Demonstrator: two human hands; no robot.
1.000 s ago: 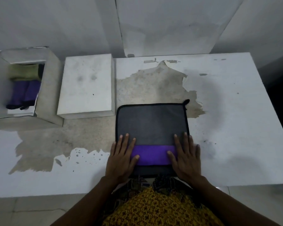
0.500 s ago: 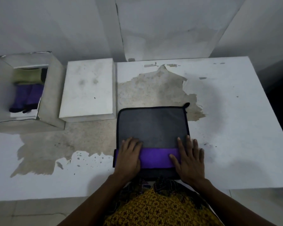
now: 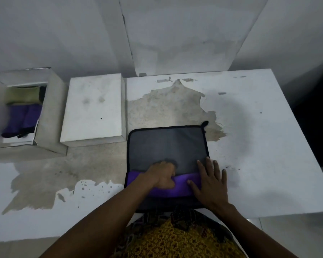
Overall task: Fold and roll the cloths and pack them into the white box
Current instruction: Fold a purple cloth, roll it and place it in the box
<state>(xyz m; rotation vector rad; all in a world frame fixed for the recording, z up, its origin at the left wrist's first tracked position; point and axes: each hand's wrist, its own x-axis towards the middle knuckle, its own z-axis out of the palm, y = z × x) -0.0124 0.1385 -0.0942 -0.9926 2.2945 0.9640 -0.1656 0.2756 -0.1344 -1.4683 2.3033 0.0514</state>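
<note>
While the left hand (image 3: 161, 175) seemingly curls over the cloth (image 3: 168, 146) fold, the flat, empty right hand (image 3: 211, 183) presses; uneven pushing could skew the roll.

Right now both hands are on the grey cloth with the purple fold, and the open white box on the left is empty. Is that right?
Not quite. In the head view the white box is not empty: it holds a rolled green cloth and rolled purple cloths. Left hand and right hand are indeed on the grey cloth.
</note>
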